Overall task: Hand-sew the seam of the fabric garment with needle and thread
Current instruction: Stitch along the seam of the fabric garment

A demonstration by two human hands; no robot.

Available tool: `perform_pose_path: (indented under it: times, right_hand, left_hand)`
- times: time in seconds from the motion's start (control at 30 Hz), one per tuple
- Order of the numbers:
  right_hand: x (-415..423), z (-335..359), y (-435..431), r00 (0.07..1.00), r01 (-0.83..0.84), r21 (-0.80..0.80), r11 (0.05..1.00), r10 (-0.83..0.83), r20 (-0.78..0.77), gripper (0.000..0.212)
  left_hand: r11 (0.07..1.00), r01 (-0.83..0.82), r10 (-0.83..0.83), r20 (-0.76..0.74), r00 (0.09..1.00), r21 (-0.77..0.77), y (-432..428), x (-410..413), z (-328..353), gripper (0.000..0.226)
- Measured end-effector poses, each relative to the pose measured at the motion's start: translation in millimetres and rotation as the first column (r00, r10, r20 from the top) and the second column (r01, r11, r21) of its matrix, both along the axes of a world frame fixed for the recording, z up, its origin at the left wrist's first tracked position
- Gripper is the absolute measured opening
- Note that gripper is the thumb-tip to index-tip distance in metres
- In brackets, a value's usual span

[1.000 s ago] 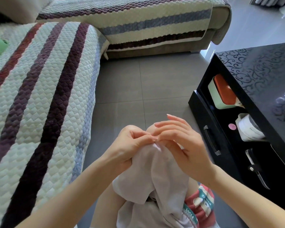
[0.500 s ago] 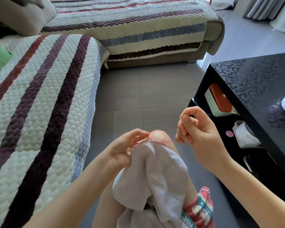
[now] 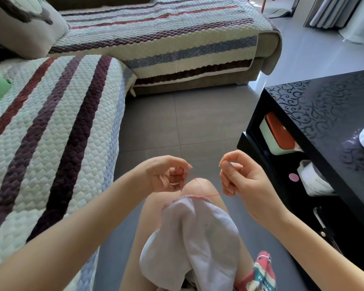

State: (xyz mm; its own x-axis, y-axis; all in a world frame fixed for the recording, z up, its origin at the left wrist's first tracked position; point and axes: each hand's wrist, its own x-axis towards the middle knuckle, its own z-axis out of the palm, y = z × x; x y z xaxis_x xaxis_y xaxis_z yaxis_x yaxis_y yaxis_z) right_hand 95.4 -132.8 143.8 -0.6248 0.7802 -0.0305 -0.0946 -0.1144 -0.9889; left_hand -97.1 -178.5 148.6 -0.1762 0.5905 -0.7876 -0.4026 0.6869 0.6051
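We have the white garment (image 3: 193, 238) draped over our knee (image 3: 200, 185), its stitched seam edge (image 3: 189, 196) lying just below the kneecap. Our left hand (image 3: 166, 175) pinches the red thread (image 3: 210, 195) above that edge. Our right hand (image 3: 240, 177), fingers curled, holds the thread's other run taut; the needle is too small to make out. Open floor (image 3: 187, 122) lies ahead, between the sofa (image 3: 51, 133) edge and the black bench (image 3: 324, 106).

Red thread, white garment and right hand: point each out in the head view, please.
white garment (image 3: 198, 232): head view, middle of the draped cloth.
red thread (image 3: 211, 195): head view, taut stretch right of the stitched edge.
right hand (image 3: 243, 178): head view, middle of the hand.
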Motion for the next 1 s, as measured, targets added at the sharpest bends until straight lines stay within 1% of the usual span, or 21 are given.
perform_pose_path:
  times: [0.07,0.1,0.17,0.23,0.4,0.57,0.67,0.73,0.83,0.87,0.93,0.97,1.0]
  right_hand:
    - [-3.5,-5.2,3.3,0.998,-0.002,0.016,1.0,0.001,0.057,0.013]
    - [-6.3,-8.3,5.6,0.997,0.003,0.03,1.0,-0.005,0.08,0.013]
    - [-14.0,-14.5,11.0,0.992,0.012,0.065,0.998,-0.02,0.126,0.013]
    - [-22.6,-21.7,15.9,0.983,0.0,0.117,0.993,-0.022,0.182,0.014]
    - [-37.7,-40.0,17.9,0.951,-0.071,0.237,0.969,-0.005,0.308,0.019]
    - [-41.3,-45.8,15.8,0.937,-0.13,0.23,0.964,0.044,0.345,0.027]
    - [-43.9,-44.2,14.4,0.928,-0.148,0.225,0.963,0.056,0.368,0.027]
    - [-43.7,-38.7,12.4,0.938,-0.188,0.186,0.964,0.12,0.324,0.022]
    - [-40.5,-26.2,5.6,0.955,-0.278,0.13,0.952,0.259,0.141,0.006]
    - [-39.7,-23.6,3.5,0.954,-0.296,0.121,0.947,0.288,0.084,0.004]
    - [-38.9,-22.0,1.4,0.952,-0.306,0.134,0.943,0.307,0.009,0.017]
    - [-39.5,-21.7,1.2,0.955,-0.292,0.153,0.944,0.296,-0.001,0.022]
    - [-39.8,-20.5,0.9,0.964,-0.261,0.176,0.949,0.265,0.001,0.021]
  left_hand:
    - [0.994,0.003,-0.001,-0.011,1.0,0.108,2.8,-1.3,0.6,0.035]
    - [0.985,0.038,-0.034,-0.031,0.999,0.171,3.1,-1.6,1.7,0.037]
    - [0.949,0.136,-0.12,-0.073,0.99,0.283,2.6,-1.5,8.2,0.032]
    - [0.917,0.204,-0.184,-0.089,0.979,0.344,1.3,-2.4,15.7,0.027]
    - [0.874,0.274,-0.226,-0.163,0.96,0.401,-1.9,-9.0,29.2,0.011]
    - [0.852,0.301,-0.236,-0.2,0.951,0.427,-3.6,-14.0,34.9,0.011]
    - [0.849,0.303,-0.239,-0.198,0.951,0.434,-4.5,-16.5,36.2,0.014]
    - [0.851,0.299,-0.235,-0.196,0.952,0.432,-4.9,-17.5,36.5,0.014]
    - [0.868,0.274,-0.214,-0.187,0.959,0.413,-4.3,-20.3,34.4,0.013]
    - [0.879,0.261,-0.203,-0.182,0.962,0.399,-3.4,-21.2,32.0,0.014]
    - [0.905,0.231,-0.177,-0.178,0.968,0.357,-1.2,-22.0,25.5,0.015]
    - [0.916,0.214,-0.161,-0.178,0.971,0.338,-1.4,-22.2,22.4,0.013]
    - [0.925,0.203,-0.146,-0.192,0.971,0.321,-2.1,-22.3,18.5,0.009]
